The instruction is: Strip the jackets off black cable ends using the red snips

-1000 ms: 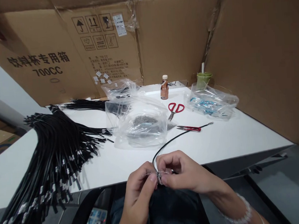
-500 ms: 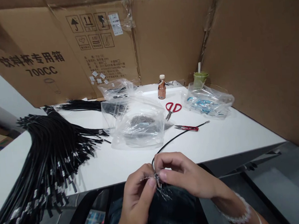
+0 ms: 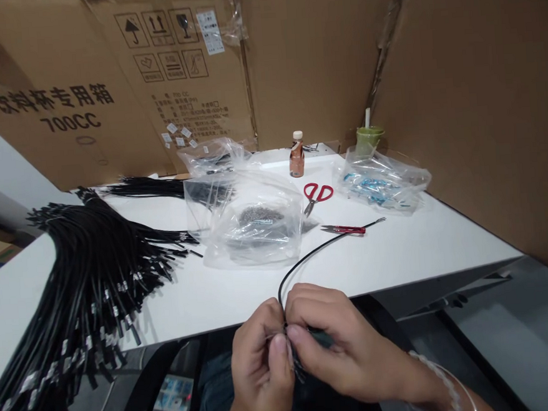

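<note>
Both hands meet at the table's front edge, over my lap. A black cable point(image 3: 301, 263) curves down from the table into the space between them. My left hand point(image 3: 261, 363) is closed, thumb and fingers pinching the cable's near end. My right hand point(image 3: 325, 339) is closed at the same spot, thumb tip against the left thumb. Thin frayed strands point(image 3: 299, 371) hang out below the fingertips; the exact grip point is hidden. The cable's far end lies by red-handled thread snips point(image 3: 346, 230) and passes across them.
A large bundle of black cables point(image 3: 94, 262) covers the table's left side. Clear plastic bags point(image 3: 257, 232) stand in the middle, with red scissors point(image 3: 317, 193) and a small bottle point(image 3: 297, 157) behind. At right are a bag with blue items point(image 3: 380, 188) and a green cup point(image 3: 369, 139). Cardboard point(image 3: 311, 65) walls the back.
My hands have drawn closer together, the right fingers curling in more tightly around the cable end. Fewer strands show below them. The view has tilted slightly downward.
</note>
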### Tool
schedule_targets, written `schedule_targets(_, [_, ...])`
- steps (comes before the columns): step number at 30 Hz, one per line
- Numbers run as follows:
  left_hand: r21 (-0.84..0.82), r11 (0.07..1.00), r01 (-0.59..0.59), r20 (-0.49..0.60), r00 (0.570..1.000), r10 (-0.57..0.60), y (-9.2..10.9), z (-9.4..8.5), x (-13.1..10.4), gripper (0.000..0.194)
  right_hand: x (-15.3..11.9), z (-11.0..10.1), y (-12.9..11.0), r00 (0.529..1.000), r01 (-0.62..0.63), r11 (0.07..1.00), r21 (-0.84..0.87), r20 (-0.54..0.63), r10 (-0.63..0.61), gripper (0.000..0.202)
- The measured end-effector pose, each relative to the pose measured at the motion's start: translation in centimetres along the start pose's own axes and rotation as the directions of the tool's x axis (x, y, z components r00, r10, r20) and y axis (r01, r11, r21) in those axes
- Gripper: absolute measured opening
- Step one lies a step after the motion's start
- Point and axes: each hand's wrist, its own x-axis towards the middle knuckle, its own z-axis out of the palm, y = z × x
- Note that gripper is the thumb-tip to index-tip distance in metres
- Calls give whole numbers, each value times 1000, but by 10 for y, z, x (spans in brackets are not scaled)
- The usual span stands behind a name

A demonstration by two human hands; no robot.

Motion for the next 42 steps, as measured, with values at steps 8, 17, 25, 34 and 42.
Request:
schedule_targets(8, [-205, 974, 93, -43, 994, -104, -1, 3, 0, 30, -1, 9, 7, 994, -42, 995, 86, -99, 51, 24])
schedule_targets(17, [-245, 900, 362, 243, 921, -304, -2, -17, 3, 34, 2, -14, 6, 944, -321, 932, 167, 134, 301, 22])
schedule_targets(25, [-190, 942, 278, 166, 954, -249, 4, -10, 5, 37, 6, -23, 2, 924, -277, 961, -7, 271, 269, 26])
schedule_targets(34, [-454, 856, 246, 7, 962, -273, 6, 2, -5, 6, 2, -26, -8, 936, -125, 984, -129, 314, 160, 22])
schedule_targets(42, [-412, 875, 254, 24, 963, -268, -4, 2, -8, 37, 6, -30, -3, 911, -111, 977, -180, 376, 172, 22])
